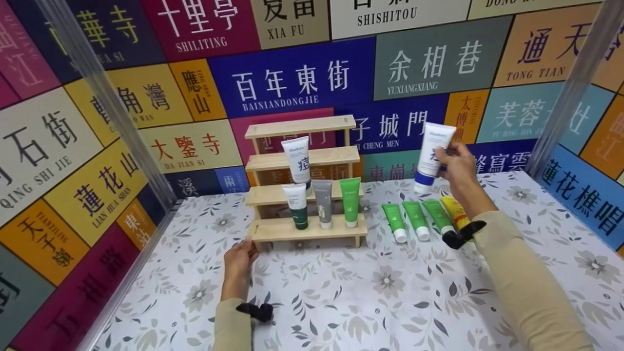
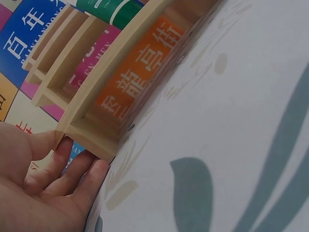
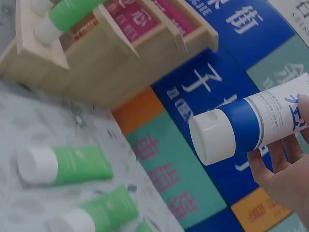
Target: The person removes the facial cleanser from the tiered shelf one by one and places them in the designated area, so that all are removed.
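Note:
A four-step wooden display rack (image 1: 273, 234) stands on the table. At the left end of its lowest step, my left hand (image 1: 239, 261) holds the corner, with thumb (image 2: 46, 142) above and fingers against the end. My right hand (image 1: 460, 168) grips a white squeeze tube (image 1: 431, 146) with a blue band, in the air right of the rack, its white cap (image 3: 212, 137) down. A similar white tube (image 1: 296, 158) stands on the second step up. Along the bottom step stand a white-and-dark-green tube (image 1: 297, 209), a grey tube (image 1: 322, 204) and a green tube (image 1: 350, 202).
Right of the rack, several green tubes (image 1: 394, 222) lie in a row on the flower-patterned tabletop (image 1: 385, 287), beside a yellow tube (image 1: 454, 210) partly behind the right wrist. Colourful panels with lettering (image 1: 292, 80) rise behind. Clear upright posts (image 1: 122, 117) stand at both sides.

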Available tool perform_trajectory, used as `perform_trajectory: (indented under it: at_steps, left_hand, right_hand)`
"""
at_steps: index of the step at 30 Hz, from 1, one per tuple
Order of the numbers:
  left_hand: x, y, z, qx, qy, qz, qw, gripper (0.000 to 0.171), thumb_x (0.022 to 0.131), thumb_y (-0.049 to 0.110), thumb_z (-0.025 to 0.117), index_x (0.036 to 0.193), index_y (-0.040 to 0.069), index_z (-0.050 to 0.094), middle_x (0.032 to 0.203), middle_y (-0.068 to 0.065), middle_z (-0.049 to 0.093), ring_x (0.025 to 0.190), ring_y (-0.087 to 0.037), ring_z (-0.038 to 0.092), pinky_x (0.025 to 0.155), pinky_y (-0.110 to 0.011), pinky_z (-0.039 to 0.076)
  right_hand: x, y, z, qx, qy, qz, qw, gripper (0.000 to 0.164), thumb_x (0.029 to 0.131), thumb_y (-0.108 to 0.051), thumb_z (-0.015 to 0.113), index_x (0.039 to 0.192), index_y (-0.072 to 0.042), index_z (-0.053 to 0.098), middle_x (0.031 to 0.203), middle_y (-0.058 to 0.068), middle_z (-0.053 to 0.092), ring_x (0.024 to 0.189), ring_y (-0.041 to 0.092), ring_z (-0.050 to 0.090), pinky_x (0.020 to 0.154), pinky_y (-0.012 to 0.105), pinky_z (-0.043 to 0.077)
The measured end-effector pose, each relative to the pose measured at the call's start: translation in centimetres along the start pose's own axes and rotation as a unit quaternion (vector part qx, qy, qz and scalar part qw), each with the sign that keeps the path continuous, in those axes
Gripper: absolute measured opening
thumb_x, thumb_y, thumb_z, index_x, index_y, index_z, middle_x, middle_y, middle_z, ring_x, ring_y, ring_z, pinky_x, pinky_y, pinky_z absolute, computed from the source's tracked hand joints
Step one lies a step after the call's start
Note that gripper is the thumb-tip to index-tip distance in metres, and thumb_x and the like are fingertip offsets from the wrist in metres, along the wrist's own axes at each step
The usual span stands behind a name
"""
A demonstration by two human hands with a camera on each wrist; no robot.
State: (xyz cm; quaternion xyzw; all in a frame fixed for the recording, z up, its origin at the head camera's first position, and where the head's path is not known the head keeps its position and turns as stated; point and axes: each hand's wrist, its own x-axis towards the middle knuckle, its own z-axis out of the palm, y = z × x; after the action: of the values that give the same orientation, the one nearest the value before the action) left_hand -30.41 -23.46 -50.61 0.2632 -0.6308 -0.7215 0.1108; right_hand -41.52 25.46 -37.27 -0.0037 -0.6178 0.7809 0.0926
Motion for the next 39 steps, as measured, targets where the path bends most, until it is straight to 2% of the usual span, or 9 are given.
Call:
perform_trajectory:
  at_steps: [4,7,12,15,19,25,33,35,39]
  left_hand:
    - [0.0,0.1,-0.3,0.013,-0.004,-0.004,0.9999,0.038,0.106,0.021,0.05,0.128,-0.008,0.06,0.109,-0.013,0.068,0.098,-0.018,0.063,0.089,-0.027,0.055]
    - [0.0,0.1,-0.5,0.013,-0.007,0.004,0.9999,0.039,0.106,0.02,0.05,0.129,-0.009,0.059,0.108,-0.015,0.069,0.095,-0.016,0.064,0.085,-0.025,0.056]
    - [0.2,0.3,-0.7,-0.006,-0.012,0.014,0.9998,0.042,0.104,0.02,0.053,0.131,-0.012,0.055,0.103,-0.017,0.072,0.085,-0.012,0.067,0.075,-0.021,0.057]
    - [0.2,0.4,-0.8,-0.006,-0.009,0.012,0.9999,0.043,0.104,0.02,0.054,0.132,-0.013,0.055,0.103,-0.017,0.072,0.085,-0.013,0.067,0.075,-0.021,0.057]
    - [0.1,0.4,-0.7,-0.016,-0.009,0.013,0.9998,0.043,0.104,0.019,0.054,0.131,-0.014,0.056,0.097,-0.014,0.072,0.085,-0.014,0.067,0.076,-0.022,0.057]
    - [0.2,0.2,-0.3,-0.017,-0.005,0.008,0.9998,0.041,0.104,0.02,0.055,0.128,-0.012,0.058,0.093,-0.01,0.071,0.084,-0.014,0.066,0.077,-0.023,0.058]
    - [0.3,0.2,0.1,0.003,-0.005,0.003,1.0,0.041,0.104,0.024,0.055,0.128,-0.01,0.06,0.109,-0.017,0.07,0.092,-0.017,0.067,0.08,-0.024,0.058]
    - [0.3,0.2,0.2,0.005,-0.003,0.005,1.0,0.042,0.104,0.024,0.055,0.128,-0.01,0.06,0.11,-0.019,0.07,0.093,-0.018,0.067,0.08,-0.024,0.058]
    - [0.1,-0.1,0.2,-0.007,-0.009,0.007,0.9999,0.041,0.104,0.022,0.054,0.13,-0.01,0.059,0.115,-0.02,0.07,0.099,-0.021,0.066,0.085,-0.026,0.058]
  right_hand:
    - [0.1,0.8,-2.9,-0.036,0.017,0.02,0.999,0.015,0.098,-0.028,0.064,0.109,-0.028,0.055,0.102,-0.01,0.057,0.095,0.008,0.055,0.072,0.019,0.054]
    - [0.1,1.2,-4.9,-0.088,0.028,0.042,0.995,0.026,0.097,-0.037,0.065,0.118,-0.026,0.054,0.104,-0.013,0.056,0.098,0.006,0.053,0.083,0.024,0.052]
    - [0.2,1.7,-7.6,-0.179,0.046,0.079,0.98,0.07,0.094,-0.053,0.06,0.151,-0.018,0.039,0.137,0.002,0.052,0.119,0.012,0.049,0.115,0.045,0.04]
    - [0.2,2.3,-9.0,-0.226,0.051,0.093,0.968,0.084,0.093,-0.061,0.055,0.158,-0.015,0.029,0.154,0.011,0.04,0.126,0.018,0.046,0.119,0.048,0.037]
    - [0.2,3.3,-10.8,-0.268,0.055,0.119,0.954,0.089,0.091,-0.066,0.052,0.16,-0.017,0.024,0.161,0.016,0.033,0.135,0.026,0.042,0.119,0.048,0.037]
    - [0.1,4.8,-13.3,-0.283,0.078,0.176,0.94,0.085,0.093,-0.064,0.052,0.159,-0.02,0.022,0.167,0.013,0.022,0.146,0.033,0.032,0.121,0.047,0.034]
    - [-0.1,6.7,-15.5,-0.294,0.113,0.222,0.923,0.082,0.095,-0.064,0.049,0.16,-0.021,0.021,0.167,0.016,0.02,0.141,0.034,0.036,0.12,0.047,0.035]
    - [-0.1,7.1,-15.8,-0.286,0.125,0.232,0.921,0.083,0.094,-0.065,0.049,0.159,-0.02,0.023,0.166,0.017,0.022,0.139,0.032,0.038,0.119,0.046,0.036]
    - [-0.2,7.5,-16.0,-0.249,0.147,0.243,0.926,0.088,0.091,-0.065,0.055,0.159,-0.02,0.025,0.165,0.015,0.025,0.138,0.031,0.04,0.119,0.044,0.039]
